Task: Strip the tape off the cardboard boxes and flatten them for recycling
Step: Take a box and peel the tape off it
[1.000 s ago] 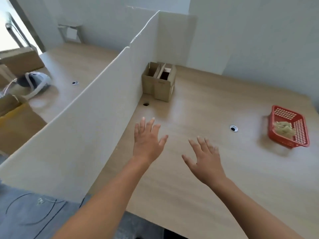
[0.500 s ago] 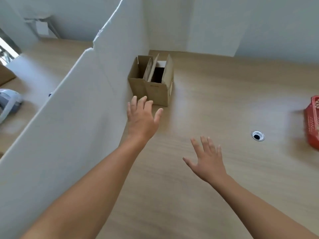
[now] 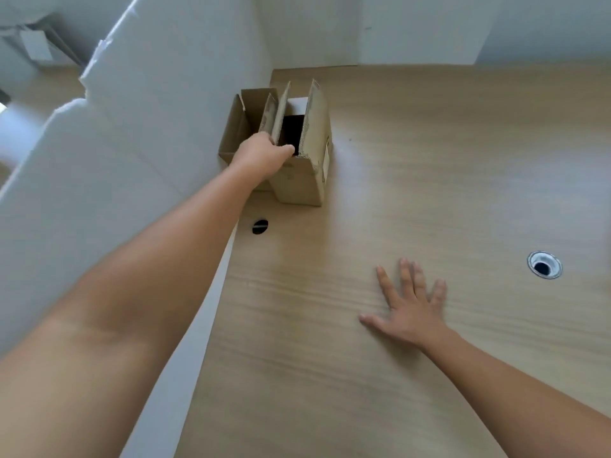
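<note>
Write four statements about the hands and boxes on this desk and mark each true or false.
1. The left hand grips the cardboard boxes at their open tops. True.
2. The right hand holds a strip of tape. False: it lies flat on the table, fingers spread, holding nothing.
3. Both boxes are flattened. False: they stand upright with flaps raised.
4. The boxes stand side by side next to the white partition. True.
</note>
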The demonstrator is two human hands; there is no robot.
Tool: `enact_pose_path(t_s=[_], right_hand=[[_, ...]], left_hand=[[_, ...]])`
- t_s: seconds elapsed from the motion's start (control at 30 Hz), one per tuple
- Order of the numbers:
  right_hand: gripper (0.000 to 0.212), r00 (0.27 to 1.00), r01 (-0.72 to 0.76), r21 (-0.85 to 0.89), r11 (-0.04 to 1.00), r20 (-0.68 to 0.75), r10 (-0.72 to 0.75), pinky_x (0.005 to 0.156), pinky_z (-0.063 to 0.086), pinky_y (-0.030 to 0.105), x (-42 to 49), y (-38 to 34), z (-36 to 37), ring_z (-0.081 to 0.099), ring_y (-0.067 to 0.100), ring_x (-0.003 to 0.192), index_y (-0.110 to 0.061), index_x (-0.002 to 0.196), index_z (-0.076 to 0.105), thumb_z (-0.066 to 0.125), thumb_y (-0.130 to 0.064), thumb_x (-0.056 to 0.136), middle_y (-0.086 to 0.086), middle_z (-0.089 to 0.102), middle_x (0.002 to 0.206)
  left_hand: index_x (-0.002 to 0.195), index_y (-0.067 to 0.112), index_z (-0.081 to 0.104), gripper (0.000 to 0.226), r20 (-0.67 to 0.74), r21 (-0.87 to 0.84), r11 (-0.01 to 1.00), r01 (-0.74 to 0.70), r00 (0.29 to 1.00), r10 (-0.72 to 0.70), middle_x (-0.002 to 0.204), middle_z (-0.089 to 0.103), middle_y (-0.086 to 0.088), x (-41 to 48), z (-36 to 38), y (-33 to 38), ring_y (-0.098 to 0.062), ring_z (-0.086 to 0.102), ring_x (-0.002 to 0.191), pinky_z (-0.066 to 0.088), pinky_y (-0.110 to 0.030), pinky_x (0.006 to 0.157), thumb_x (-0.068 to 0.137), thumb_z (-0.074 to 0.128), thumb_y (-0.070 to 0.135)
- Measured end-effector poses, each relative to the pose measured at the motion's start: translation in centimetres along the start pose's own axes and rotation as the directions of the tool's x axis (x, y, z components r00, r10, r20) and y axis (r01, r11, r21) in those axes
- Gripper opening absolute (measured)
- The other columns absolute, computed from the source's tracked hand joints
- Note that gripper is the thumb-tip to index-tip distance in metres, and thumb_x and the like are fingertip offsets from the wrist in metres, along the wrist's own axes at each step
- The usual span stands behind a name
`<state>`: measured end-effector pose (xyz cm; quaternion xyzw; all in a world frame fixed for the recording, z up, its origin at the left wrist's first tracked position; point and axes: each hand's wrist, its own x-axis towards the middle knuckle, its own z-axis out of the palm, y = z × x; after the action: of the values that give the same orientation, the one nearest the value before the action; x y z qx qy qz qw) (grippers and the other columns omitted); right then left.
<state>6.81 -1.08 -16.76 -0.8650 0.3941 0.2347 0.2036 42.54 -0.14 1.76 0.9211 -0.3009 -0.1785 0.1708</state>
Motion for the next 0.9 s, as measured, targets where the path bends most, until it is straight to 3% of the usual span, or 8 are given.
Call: enact_pose_path(t_s=[0.1,0.23,0.33,0.43,0.57,0.63,0.73,0.9], right_hand=[[0.106,1.000,0.001,-0.012,1.000,-0.003,-0.001,0.100,-0.035,0.064,0.2,0.0,0.2,-0.062,0.019,0.125,-0.055,0.131,-0.049,0.005,-0.106,0.055,-0.004,-0.062,0.140],[0.106,1.000,-0.002,-0.008,1.000,-0.024,0.002,0.102,-0.035,0.064,0.3,0.0,0.1,-0.060,0.019,0.128,-0.057,0.133,-0.047,0.006,-0.107,0.056,-0.004,-0.061,0.141],[0.106,1.000,0.000,-0.002,1.000,-0.019,0.000,0.101,-0.036,0.063,0.4,0.0,0.1,-0.061,0.019,0.127,-0.058,0.130,-0.048,0.006,-0.108,0.054,-0.005,-0.062,0.139],[0.106,1.000,0.009,0.007,1.000,0.005,-0.009,0.103,-0.035,0.063,0.3,0.1,-0.5,-0.056,0.020,0.134,-0.058,0.139,-0.039,0.015,-0.106,0.061,-0.002,-0.055,0.148],[0.089,1.000,0.016,0.217,0.976,-0.018,-0.012,0.121,-0.014,0.060,-2.0,0.0,-2.1,-0.020,0.021,0.156,-0.045,0.161,-0.002,0.033,-0.085,0.089,-0.001,-0.018,0.171],[0.084,0.996,0.030,0.435,0.900,-0.086,0.008,0.126,0.000,0.056,-5.3,-0.6,-2.8,-0.001,0.021,0.159,-0.037,0.164,0.007,0.036,-0.076,0.095,0.000,0.002,0.173],[0.082,0.981,0.080,0.643,0.762,-0.188,0.055,0.128,0.006,0.048,-11.5,-2.1,-3.1,0.005,0.016,0.158,-0.029,0.165,0.013,0.037,-0.070,0.097,-0.003,0.011,0.172],[0.078,0.978,0.124,0.846,0.518,-0.191,0.078,0.127,0.019,0.041,-22.4,-5.4,-1.4,0.022,0.009,0.154,-0.030,0.164,0.017,0.051,-0.059,0.100,-0.011,0.024,0.167]], left_hand=[[0.103,0.023,0.053,0.019,-0.047,-0.021,1.000,0.021,0.999,-0.022,0.082,0.049,0.009,1.2,0.3,-0.6,-0.011,0.053,0.074,0.044,-0.026,0.058,0.090,0.065,0.029],[0.100,0.015,0.064,0.009,-0.080,0.035,0.998,0.060,0.995,-0.057,0.096,0.062,0.000,1.8,0.5,-0.5,-0.022,0.062,0.080,0.044,-0.029,0.060,0.092,0.061,0.018],[0.092,0.014,0.065,0.020,-0.083,0.050,0.998,0.040,0.996,-0.036,0.100,0.067,-0.008,0.6,0.6,-0.6,-0.029,0.064,0.086,0.045,-0.030,0.059,0.089,0.049,0.003],[0.119,0.008,0.064,0.030,-0.018,0.014,1.000,0.015,1.000,-0.015,0.116,0.067,-0.013,-2.6,1.2,-1.4,-0.034,0.066,0.099,0.057,-0.038,0.078,0.093,0.048,0.006],[0.130,0.011,0.061,0.037,0.039,-0.074,0.997,-0.021,0.999,0.024,0.120,0.067,-0.014,-9.8,3.0,-3.5,-0.032,0.064,0.104,0.055,-0.038,0.080,0.094,0.048,0.013],[0.119,0.016,0.063,0.029,0.075,-0.146,0.988,-0.047,0.995,0.058,0.104,0.070,-0.007,-14.7,4.3,-4.6,-0.028,0.066,0.095,0.055,-0.036,0.075,0.094,0.048,0.014],[0.091,0.019,0.057,0.012,0.082,-0.206,0.977,-0.059,0.994,0.077,0.071,0.057,0.000,-22.3,6.1,-6.1,-0.020,0.055,0.065,0.034,-0.030,0.051,0.092,0.047,0.013],[0.094,0.027,0.059,0.017,0.153,-0.309,0.946,-0.102,0.976,0.155,0.068,0.056,0.006,-34.9,8.5,-8.5,-0.019,0.053,0.063,0.038,-0.031,0.053,0.092,0.046,0.016]])
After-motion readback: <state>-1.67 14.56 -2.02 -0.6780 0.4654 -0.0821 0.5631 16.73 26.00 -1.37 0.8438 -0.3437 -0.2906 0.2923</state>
